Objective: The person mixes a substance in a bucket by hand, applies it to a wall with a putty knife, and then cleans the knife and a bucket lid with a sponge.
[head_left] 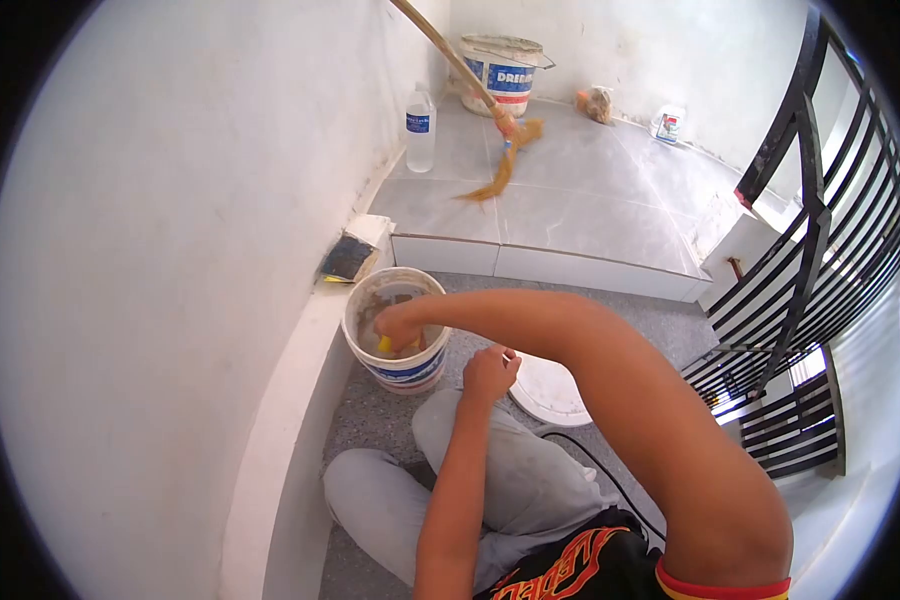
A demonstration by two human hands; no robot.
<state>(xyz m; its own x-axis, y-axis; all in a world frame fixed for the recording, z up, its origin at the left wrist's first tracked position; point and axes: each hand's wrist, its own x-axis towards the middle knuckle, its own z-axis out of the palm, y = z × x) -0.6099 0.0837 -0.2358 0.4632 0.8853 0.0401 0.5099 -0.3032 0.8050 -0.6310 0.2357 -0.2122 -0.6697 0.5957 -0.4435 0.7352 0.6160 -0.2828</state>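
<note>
Bucket [410, 372] of white plastic, round, with a blue band on its wall, stands on speckled grey flooring against a smooth white ledge, holding murky brownish contents. The right hand [402, 325] dips inside it, fingers bent down over a small yellow object [385, 343] just below the fingertips; whether they grip it cannot be told. The left hand [490, 372] hovers just beside the bucket, fingers curled into a loose fist with nothing visible in it. A flat round white lid [555, 395] lies just right of those knuckles. Beyond the right fingers, a dark bristly brush [348, 258] rests on the ledge; farther off stand a clear water bottle [421, 128] and a straw broom [502, 160] on glossy grey tiles.
</note>
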